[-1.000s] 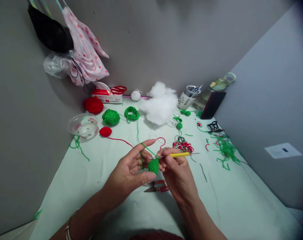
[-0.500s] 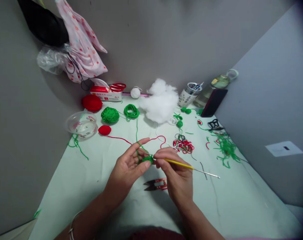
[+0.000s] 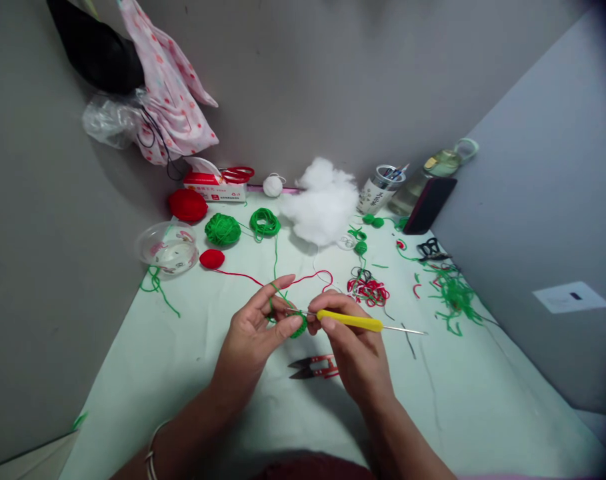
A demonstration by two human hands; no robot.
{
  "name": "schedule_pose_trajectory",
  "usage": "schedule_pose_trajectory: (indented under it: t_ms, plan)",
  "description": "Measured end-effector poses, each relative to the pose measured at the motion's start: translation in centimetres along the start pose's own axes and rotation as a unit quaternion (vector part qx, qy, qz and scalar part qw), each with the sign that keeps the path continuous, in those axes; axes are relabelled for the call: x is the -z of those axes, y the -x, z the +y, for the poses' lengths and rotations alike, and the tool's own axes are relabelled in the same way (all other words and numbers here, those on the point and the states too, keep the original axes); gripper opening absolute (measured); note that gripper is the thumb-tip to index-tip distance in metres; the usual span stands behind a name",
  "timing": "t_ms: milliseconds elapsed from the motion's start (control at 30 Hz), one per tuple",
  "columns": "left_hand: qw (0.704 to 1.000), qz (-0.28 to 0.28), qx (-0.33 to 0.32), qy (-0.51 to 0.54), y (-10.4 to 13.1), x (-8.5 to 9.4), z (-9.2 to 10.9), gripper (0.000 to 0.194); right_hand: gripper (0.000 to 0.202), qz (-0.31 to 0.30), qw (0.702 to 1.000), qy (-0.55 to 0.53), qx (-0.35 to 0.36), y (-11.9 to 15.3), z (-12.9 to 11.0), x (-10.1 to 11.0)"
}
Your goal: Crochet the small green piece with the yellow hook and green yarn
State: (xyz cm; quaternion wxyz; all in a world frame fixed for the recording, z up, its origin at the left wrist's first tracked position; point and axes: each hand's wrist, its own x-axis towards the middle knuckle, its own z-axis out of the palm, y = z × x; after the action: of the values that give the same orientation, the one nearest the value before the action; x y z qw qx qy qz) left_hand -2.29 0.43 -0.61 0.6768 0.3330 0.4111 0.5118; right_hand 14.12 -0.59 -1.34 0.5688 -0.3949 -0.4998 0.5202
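Note:
Between thumb and fingers, my left hand (image 3: 255,330) pinches a small green crochet piece (image 3: 298,326). Green yarn (image 3: 276,257) runs from the table over its raised index finger. My right hand (image 3: 355,347) grips a crochet hook (image 3: 353,321) by its yellow handle. The hook's thin metal end points left and meets the top edge of the green piece; whether it passes through a stitch is too small to tell. Below the hands lie thread snips (image 3: 313,366) with red handles, partly hidden by my right hand.
Behind are a green yarn ball (image 3: 223,229), a green yarn coil (image 3: 265,223), red balls (image 3: 212,259), white stuffing (image 3: 320,203) and a clear bowl (image 3: 169,250). At right are yarn scraps (image 3: 367,291), a pen cup (image 3: 380,190), a bottle (image 3: 417,180) and a phone (image 3: 429,205).
The hook has turned in my right hand, so its handle looks broader and its rear end lies higher and further left. The green piece has tilted more upright in my left fingers.

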Motion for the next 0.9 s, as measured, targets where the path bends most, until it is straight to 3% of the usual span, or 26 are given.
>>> schedule_pose_trajectory:
  t_ms: [100, 233, 267, 300, 400, 467, 533, 700, 900]
  plan:
    - [1.0, 0.016, -0.003, -0.003, 0.2, -0.2, 0.0, 0.056, 0.02, -0.002, 0.984, 0.151, 0.091, 0.4, 0.0, -0.3]
    - [0.997, -0.004, 0.038, 0.073, 0.6, -1.0, 0.1, 0.056, 0.044, 0.026, 0.867, 0.402, 0.295, 1.2, 0.5, -0.9]
    - [0.992, -0.019, 0.067, 0.109, 0.6, -1.1, 0.2, 0.054, 0.046, 0.038, 0.847, 0.423, 0.32, 1.3, 0.6, -0.9]
    - [0.984, -0.035, 0.099, 0.144, 0.6, -1.2, 0.3, 0.052, 0.046, 0.045, 0.845, 0.421, 0.326, 1.3, 0.6, -0.8]
    - [0.964, -0.057, 0.162, 0.203, 0.2, -1.1, 0.8, 0.048, 0.034, 0.042, 0.915, 0.304, 0.263, 1.0, 0.0, -0.3]
    - [0.969, -0.051, 0.144, 0.195, 0.0, -0.7, 1.1, 0.045, 0.027, 0.036, 0.96, 0.18, 0.211, 0.5, -0.7, 0.1]
    - [0.981, -0.048, 0.105, 0.157, 0.0, -0.5, 1.2, 0.043, 0.023, 0.018, 0.983, 0.077, 0.165, 0.1, -1.2, 0.2]
    - [0.998, -0.046, 0.026, 0.035, 0.7, -0.6, 0.6, 0.047, 0.018, 0.015, 0.994, 0.053, 0.096, -0.2, -0.7, -0.3]
    - [0.997, -0.072, 0.028, 0.024, 1.0, -0.4, 0.3, 0.054, 0.013, 0.053, 0.997, -0.048, 0.007, -0.1, 0.0, -0.2]
